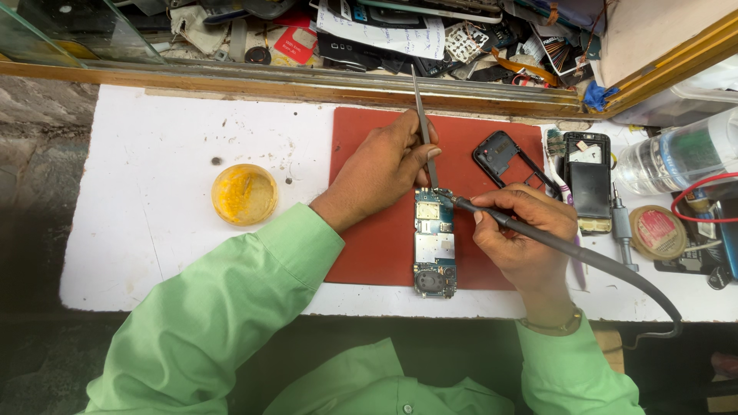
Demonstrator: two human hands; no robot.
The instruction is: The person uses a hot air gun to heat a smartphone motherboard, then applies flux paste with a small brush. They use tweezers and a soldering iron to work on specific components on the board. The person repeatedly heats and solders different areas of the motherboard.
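Left hand [384,165]: grips slim metal tweezers [423,127], tips down at the circuit board's top edge.
Right hand [523,230]: closed around a dark soldering iron [530,230], tip touching the same spot.
Circuit board [434,242]: flat on a red mat [377,246].
Surface [154,230]: white; a yellow paste tin [244,194] stands left of the mat.

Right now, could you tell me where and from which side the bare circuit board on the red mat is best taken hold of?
Probably by its two long edges near the lower end of the circuit board, coming from below. It lies flat and lengthwise on the red mat; the top end is taken up by tweezers in the left hand and the soldering iron in the right hand.
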